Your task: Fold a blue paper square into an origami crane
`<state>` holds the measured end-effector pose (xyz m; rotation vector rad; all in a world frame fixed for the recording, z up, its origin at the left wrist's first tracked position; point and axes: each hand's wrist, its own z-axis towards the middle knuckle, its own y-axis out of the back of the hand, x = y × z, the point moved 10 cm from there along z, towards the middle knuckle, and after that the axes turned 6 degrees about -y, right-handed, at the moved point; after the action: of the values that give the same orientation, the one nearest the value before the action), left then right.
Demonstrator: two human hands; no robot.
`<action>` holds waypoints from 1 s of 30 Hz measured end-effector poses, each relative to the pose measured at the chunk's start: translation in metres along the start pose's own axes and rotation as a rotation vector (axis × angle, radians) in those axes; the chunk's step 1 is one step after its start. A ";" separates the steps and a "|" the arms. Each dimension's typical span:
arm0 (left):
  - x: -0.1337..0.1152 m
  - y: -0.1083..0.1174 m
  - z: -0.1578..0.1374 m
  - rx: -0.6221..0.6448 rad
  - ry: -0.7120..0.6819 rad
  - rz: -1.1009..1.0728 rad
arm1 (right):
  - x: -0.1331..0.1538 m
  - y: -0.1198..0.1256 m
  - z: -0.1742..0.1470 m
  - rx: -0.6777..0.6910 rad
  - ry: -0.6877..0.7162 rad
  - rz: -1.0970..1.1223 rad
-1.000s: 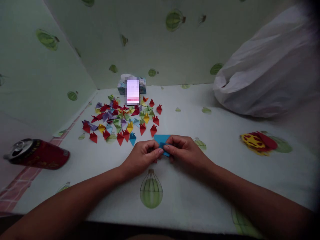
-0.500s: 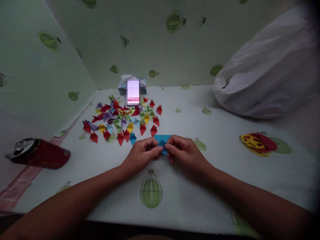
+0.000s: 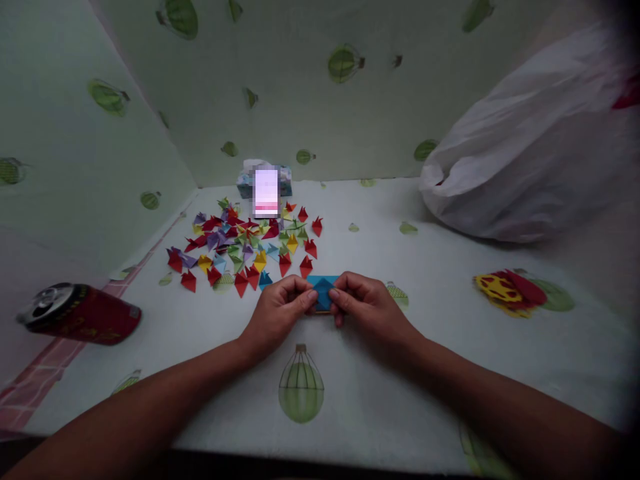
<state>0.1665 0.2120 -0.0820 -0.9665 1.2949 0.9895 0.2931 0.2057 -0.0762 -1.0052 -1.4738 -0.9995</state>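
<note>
A small blue sheet of origami paper point(image 3: 324, 287), partly folded, is pinched between both hands just above the table's middle. My left hand point(image 3: 284, 301) is closed on its left side, thumb pressing the front. On the right side my right hand point(image 3: 361, 300) grips it the same way, thumb and curled fingers together. A triangular flap shows between the two thumbs; the fingers hide the paper's outer parts. Just beyond my left hand lies a spread of several folded paper cranes point(image 3: 241, 281) in red, yellow, green, purple and blue.
A phone point(image 3: 267, 192) with a lit, blurred screen leans on a tissue box point(image 3: 286, 180) at the back. A red drink can point(image 3: 85, 313) stands left. To the right are red and yellow paper cut-outs point(image 3: 505, 290) and a large white plastic bag point(image 3: 515, 153).
The triangular flap of the blue paper now shows wider and flatter between my thumbs, and the thumbs are slightly farther apart. The view has tilted up a little.
</note>
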 end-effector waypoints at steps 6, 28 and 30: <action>0.010 -0.002 -0.001 0.008 0.060 -0.039 | -0.003 -0.003 -0.001 0.014 0.002 0.031; 0.003 0.001 0.001 -0.019 -0.035 -0.093 | -0.001 0.000 0.003 0.024 0.093 0.105; 0.002 0.001 0.001 -0.022 -0.033 -0.107 | -0.002 -0.001 0.003 0.026 0.084 0.105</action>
<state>0.1659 0.2128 -0.0845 -1.0215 1.1945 0.9359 0.2918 0.2080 -0.0788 -0.9999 -1.3485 -0.9334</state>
